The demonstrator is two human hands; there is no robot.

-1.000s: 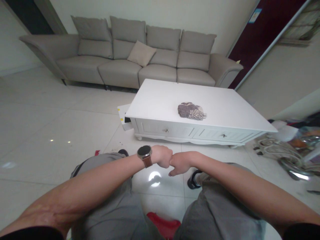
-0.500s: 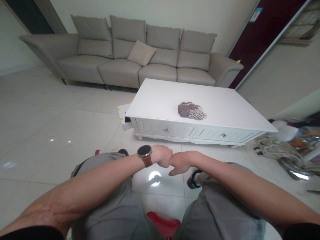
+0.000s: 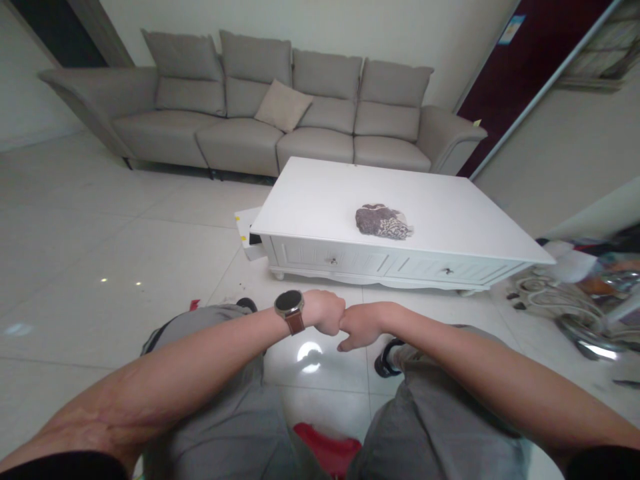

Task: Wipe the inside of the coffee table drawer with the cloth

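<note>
My left hand, with a round-faced watch on a brown strap at its wrist, is closed in a fist. Against its knuckles rests my right hand, its fingers curled in and the thumb pointing down. Nothing shows in either hand. Both hang over the floor between my knees, in front of the white coffee table. On the tabletop, beyond my hands, lies a folded bundle of cloth, dark purplish-grey on one side and spotted dark and pale on the other.
A grey sofa with a beige cushion stands behind the table. A white box juts out at the table's left end. Coiled hoses and clutter lie on the floor at right. Something red shows between my legs.
</note>
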